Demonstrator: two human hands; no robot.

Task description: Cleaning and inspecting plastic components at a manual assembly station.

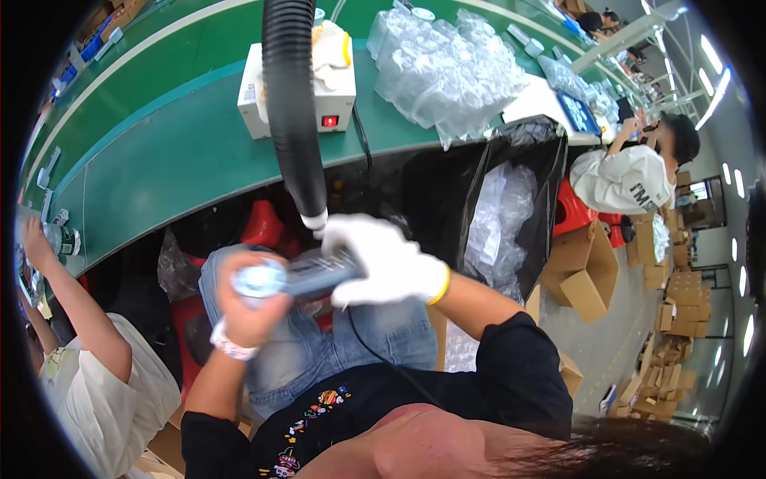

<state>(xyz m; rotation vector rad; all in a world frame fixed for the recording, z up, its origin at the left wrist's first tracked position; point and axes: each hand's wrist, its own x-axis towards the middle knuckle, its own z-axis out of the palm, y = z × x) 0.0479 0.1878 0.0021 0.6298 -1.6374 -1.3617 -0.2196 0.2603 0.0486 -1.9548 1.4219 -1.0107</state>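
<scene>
Spanning left grip (pixel 249 310) to right gloved grip (pixel 387 263): blue-grey device (pixel 313 277) | left clasps round end | right clasps opposite end

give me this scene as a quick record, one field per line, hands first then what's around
left grip: bare, fingers around the round pale end of a grey-blue handheld device
right grip: white-gloved, on the device's other end
overhead: black ribbed hose, tip near the glove; contact unclear
bench: green bench with a white box, red switch and clear packaging pile
right side: black bag holding clear plastic, open carton
people nearby: one left, one right
unclear: device details, blurred
</scene>
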